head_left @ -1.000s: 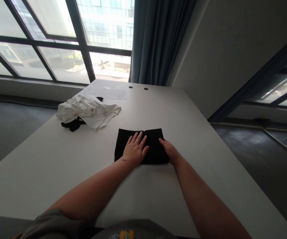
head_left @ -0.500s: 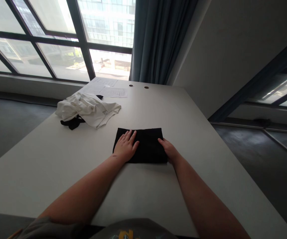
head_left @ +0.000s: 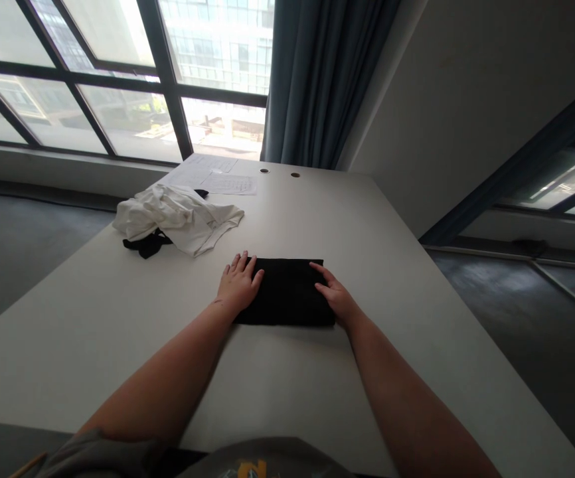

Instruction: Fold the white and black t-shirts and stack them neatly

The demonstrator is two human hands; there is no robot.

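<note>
Clothing (head_left: pixel 172 216), white and crumpled, lies ahead on my left, with papers (head_left: pixel 228 184) behind it, well apart from my hands. Directly before me is the folded black cloth (head_left: pixel 290 292), flat and rectangular. My left hand (head_left: pixel 238 284) rests on its left side, fingers outstretched; my right hand (head_left: pixel 338 297) touches its right edge, but whether it grips, I cannot tell. The white table (head_left: pixel 332 216) stands near a window (head_left: pixel 218 46) and blue curtain (head_left: pixel 317 79).

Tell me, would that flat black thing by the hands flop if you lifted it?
Probably: the flat black thing looks like folded cloth, so it may sag. Lying flat on the table, it likely won't roll or tip.
</note>
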